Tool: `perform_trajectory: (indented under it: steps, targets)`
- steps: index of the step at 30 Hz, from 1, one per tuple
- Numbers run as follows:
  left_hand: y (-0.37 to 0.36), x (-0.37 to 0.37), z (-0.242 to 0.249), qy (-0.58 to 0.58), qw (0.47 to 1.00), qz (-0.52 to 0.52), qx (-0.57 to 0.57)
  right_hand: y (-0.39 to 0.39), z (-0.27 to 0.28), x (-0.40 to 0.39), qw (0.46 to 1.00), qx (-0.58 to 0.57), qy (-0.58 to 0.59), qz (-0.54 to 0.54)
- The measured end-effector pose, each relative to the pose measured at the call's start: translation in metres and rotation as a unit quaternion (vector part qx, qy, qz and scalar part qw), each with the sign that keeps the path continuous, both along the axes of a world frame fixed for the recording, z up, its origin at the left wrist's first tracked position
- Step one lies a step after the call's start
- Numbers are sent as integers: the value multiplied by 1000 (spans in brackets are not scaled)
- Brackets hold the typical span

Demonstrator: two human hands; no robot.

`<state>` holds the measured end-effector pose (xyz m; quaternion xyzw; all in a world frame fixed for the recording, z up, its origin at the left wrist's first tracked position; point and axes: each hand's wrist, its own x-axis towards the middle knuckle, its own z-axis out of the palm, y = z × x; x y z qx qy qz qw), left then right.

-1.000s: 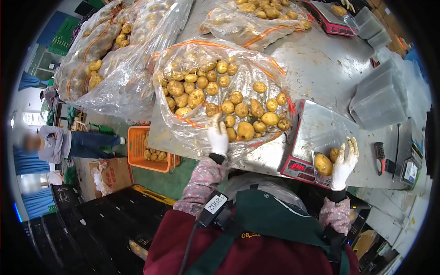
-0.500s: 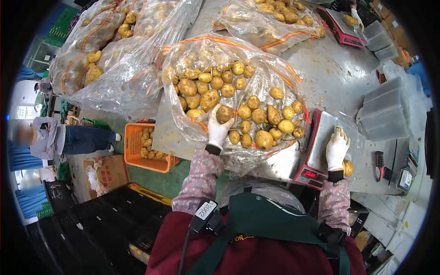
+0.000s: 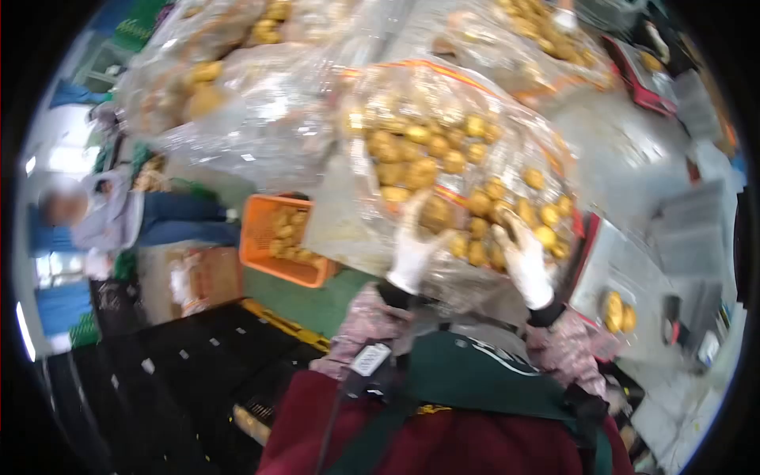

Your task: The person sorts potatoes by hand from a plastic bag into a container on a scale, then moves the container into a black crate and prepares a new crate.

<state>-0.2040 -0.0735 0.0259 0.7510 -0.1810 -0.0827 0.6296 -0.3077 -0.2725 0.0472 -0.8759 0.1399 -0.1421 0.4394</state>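
Several potatoes [image 3: 422, 172] lie in an opened clear plastic bag [image 3: 358, 158] with orange stripes. My left hand [image 3: 417, 244], in a white glove, has its fingers around a larger potato [image 3: 436, 214] at the bag's near edge. My right hand [image 3: 525, 257], also gloved, is over the potatoes on the near right of the bag, its fingers apart and bent down; blur hides whether they touch one. Right of the bag is a scale [image 3: 598, 261], with two potatoes [image 3: 618, 312] at its near right side.
An orange crate [image 3: 247, 237] holding potatoes stands on the floor to the left, near a person [image 3: 103, 210]. More potato bags [image 3: 261, 127] are at the back left. Clear plastic containers [image 3: 689, 229] stand at the right, and a second scale [image 3: 633, 75] is farther back.
My right hand has moved left from the scale to the potatoes in the bag. Two potatoes now show beside the scale, where my hand partly covered the spot. The whole view has shifted and blurred.
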Motion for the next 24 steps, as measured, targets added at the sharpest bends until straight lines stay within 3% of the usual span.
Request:
perform_trajectory:
  steps: [1,3,4,5,6,9,15,20,24]
  targets:
    - [0,-3,-3,74,995,-2,-73,13,2,11,999,25,3,21]
    - [6,-8,-12,-59,997,-24,48,24,2,23,977,182,107,31]
    - [5,-15,-15,66,997,-38,-21,32,4,27,962,253,79,71]
    - [5,-19,-16,66,996,-59,-10,37,0,28,954,281,65,81]
    - [3,-24,-19,156,980,-73,-96,35,-24,19,964,241,57,92]
    - [7,-34,-13,228,943,-59,-237,49,-45,30,971,194,42,132]
    - [28,-33,-30,234,955,32,-181,84,-34,40,953,256,48,158]
    - [45,-34,-44,251,939,54,-230,99,-57,39,909,376,49,173]
    - [54,-33,-33,251,924,73,-280,119,-39,43,880,438,62,173]
